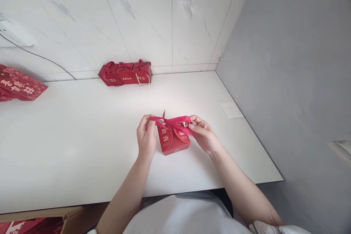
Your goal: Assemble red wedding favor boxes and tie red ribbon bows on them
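Note:
A small red gift box (175, 147) with pale lettering and rounded top flaps sits on the white table in front of me. A shiny red ribbon (177, 120) passes over its top, crossed near the middle, with one loose end sticking up behind. On the box's left side, my left hand (146, 133) pinches a length of the ribbon between thumb and fingers. Opposite it, my right hand (204, 134) is closed on a loop of the same ribbon, the thumb pressed against the fingers.
Several finished red boxes (124, 74) with bows stand in a row against the tiled wall. Flat red printed packaging (23, 83) lies at the far left. A white paper square (231, 110) is near the right edge. Below the table's front edge is a cardboard carton (71, 216).

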The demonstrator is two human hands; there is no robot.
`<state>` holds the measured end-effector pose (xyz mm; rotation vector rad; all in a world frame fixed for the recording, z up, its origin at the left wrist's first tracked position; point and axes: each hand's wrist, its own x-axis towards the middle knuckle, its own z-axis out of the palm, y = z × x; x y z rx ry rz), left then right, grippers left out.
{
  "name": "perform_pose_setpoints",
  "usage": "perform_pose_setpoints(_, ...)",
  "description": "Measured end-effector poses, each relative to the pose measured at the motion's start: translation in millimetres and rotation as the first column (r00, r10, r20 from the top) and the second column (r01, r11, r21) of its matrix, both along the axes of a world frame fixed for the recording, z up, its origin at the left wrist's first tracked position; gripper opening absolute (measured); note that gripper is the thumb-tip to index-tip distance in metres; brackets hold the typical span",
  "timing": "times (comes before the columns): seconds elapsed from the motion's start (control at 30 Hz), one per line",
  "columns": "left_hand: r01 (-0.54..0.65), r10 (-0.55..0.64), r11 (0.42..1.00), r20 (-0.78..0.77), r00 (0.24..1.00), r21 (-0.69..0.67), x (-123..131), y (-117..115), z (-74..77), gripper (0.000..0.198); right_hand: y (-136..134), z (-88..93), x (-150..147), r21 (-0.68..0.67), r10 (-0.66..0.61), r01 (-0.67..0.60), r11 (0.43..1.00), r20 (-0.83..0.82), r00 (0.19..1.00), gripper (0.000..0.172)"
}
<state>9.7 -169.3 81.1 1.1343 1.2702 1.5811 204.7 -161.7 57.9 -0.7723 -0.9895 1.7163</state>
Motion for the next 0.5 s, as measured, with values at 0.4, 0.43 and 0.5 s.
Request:
perform_pose_setpoints(0.4,-0.182,0.200,0.978,0.201,0.959,-0.103,-29.3,-12.8,5.1,0.029,-0.1,-6.7,-4.8,0.013,-0.383,0.383,0.924,0.046,0.923,0.012)
perform_pose_setpoints(0.43,-0.202,0.219,0.974,0.200,0.955,-0.103,-31.4,-15.3,6.4,0.028,-1.8,-5.4,-4.7,0.047,-0.441,0.439,0.897,0.065,0.895,0.010)
perform_pose_setpoints(0.5,-0.238,0.255,0.965,0.200,0.946,-0.109,-35.5,-20.5,8.5,0.029,-5.7,-1.7,-3.3,0.142,-0.505,0.491,0.859,0.082,0.859,0.007)
